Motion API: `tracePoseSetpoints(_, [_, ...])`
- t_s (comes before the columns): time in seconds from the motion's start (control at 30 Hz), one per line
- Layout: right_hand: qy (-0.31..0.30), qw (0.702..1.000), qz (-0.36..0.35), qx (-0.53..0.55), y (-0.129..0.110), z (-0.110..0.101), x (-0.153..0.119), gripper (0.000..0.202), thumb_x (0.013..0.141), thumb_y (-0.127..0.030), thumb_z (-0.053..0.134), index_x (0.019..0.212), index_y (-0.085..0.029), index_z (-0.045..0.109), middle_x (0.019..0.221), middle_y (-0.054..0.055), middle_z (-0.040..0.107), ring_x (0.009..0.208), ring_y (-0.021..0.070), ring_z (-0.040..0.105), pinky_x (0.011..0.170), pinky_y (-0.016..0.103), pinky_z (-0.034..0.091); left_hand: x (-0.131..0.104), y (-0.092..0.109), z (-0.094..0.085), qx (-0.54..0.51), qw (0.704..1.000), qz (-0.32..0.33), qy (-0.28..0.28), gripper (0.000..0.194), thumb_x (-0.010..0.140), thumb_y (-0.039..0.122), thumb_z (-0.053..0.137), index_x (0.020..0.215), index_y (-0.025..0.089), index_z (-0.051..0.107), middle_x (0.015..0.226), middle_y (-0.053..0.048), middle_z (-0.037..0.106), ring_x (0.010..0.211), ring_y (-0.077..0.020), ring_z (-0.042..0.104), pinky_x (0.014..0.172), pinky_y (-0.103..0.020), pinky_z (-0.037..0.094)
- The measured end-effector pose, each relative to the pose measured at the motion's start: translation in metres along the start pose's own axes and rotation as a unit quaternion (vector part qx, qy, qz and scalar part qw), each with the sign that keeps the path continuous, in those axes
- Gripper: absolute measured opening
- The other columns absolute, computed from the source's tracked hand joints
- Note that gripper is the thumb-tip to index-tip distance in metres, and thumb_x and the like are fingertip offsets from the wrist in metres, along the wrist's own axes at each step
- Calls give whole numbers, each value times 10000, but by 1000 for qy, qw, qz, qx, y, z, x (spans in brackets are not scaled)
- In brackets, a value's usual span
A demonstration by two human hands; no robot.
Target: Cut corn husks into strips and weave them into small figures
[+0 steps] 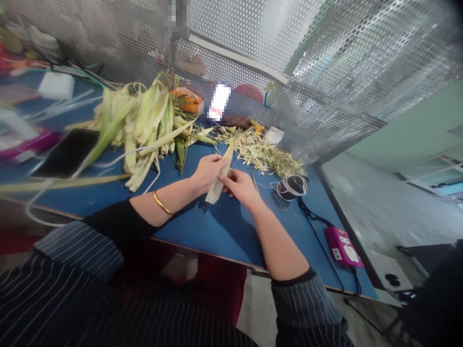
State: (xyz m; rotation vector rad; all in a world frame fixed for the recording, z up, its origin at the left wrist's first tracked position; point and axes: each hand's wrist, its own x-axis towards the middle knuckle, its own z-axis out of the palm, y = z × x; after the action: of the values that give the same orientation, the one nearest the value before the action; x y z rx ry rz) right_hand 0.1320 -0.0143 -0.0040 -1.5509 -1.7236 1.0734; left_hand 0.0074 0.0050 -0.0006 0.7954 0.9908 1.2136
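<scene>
A long pale corn husk strip [216, 190] is held over the front part of the blue table, its narrow tip pointing away from me. My left hand [209, 172] is closed around its middle. My right hand [241, 187] pinches the strip's right edge with thumb and fingers, close beside the left. A big pile of corn husks [146, 115] lies to the left of my hands. Beyond them spreads a heap of shredded husk scraps [264, 150]. To the right sits a dark spool wound with white cord [292, 187].
A black phone [68, 153] with a white cable lies at left. At the back stand an orange packet [187, 100] and a lit phone screen [219, 101]. A purple packet [343, 246] and dark straps are by the right edge. Perforated metal mesh [231, 62] borders the table's far side.
</scene>
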Motion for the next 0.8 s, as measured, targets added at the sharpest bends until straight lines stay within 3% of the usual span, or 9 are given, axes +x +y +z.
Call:
tracePoseSetpoints(0.1, [3, 995, -2, 101, 3, 11, 0, 275, 721, -427, 673, 709, -192, 532, 590, -36, 562, 510, 99, 546, 467, 211, 437, 5, 0, -4, 10, 1000, 15, 6, 179, 798, 207, 636, 659, 158, 534, 543, 30, 543, 430, -73, 481, 447, -205, 384])
tracePoseSetpoints(0.2, [63, 988, -15, 142, 5, 4, 1, 264, 720, -411, 676, 671, -189, 541, 575, -40, 567, 481, 85, 508, 469, 216, 434, 11, -1, -9, 39, 998, 42, -23, 146, 791, 234, 669, 709, 138, 596, 652, -1, 607, 520, -67, 524, 507, -198, 416])
tracePoseSetpoints(0.33, [135, 975, -44, 171, 7, -7, 5, 244, 720, -407, 687, 679, -193, 578, 584, -31, 590, 493, 98, 516, 475, 234, 440, 10, -2, -9, 70, 994, -9, -85, 146, 765, 246, 711, 756, 137, 615, 673, -5, 627, 563, -90, 573, 559, -226, 459])
tracePoseSetpoints(0.5, [86, 958, -14, 274, 10, -12, 8, 228, 657, -382, 726, 721, -196, 610, 592, -36, 599, 513, 103, 529, 503, 242, 454, 7, -2, -7, 61, 993, -18, -98, 109, 826, 220, 647, 766, 131, 625, 693, -31, 673, 573, -114, 620, 609, -268, 505])
tracePoseSetpoints(0.6, [82, 958, -11, 273, 10, -13, 8, 220, 655, -373, 721, 717, -192, 612, 558, -43, 575, 494, 91, 503, 493, 229, 428, 8, 1, -9, 67, 991, -18, -112, 94, 840, 205, 619, 797, 125, 645, 708, -45, 694, 588, -127, 642, 631, -282, 519])
tracePoseSetpoints(0.8, [143, 969, -42, 196, 2, -11, 4, 152, 704, -336, 658, 697, -195, 601, 599, -30, 601, 537, 108, 541, 539, 252, 473, 5, 7, -9, 90, 990, -10, -107, 54, 779, 155, 655, 773, 102, 653, 691, -38, 680, 593, -125, 635, 639, -286, 526])
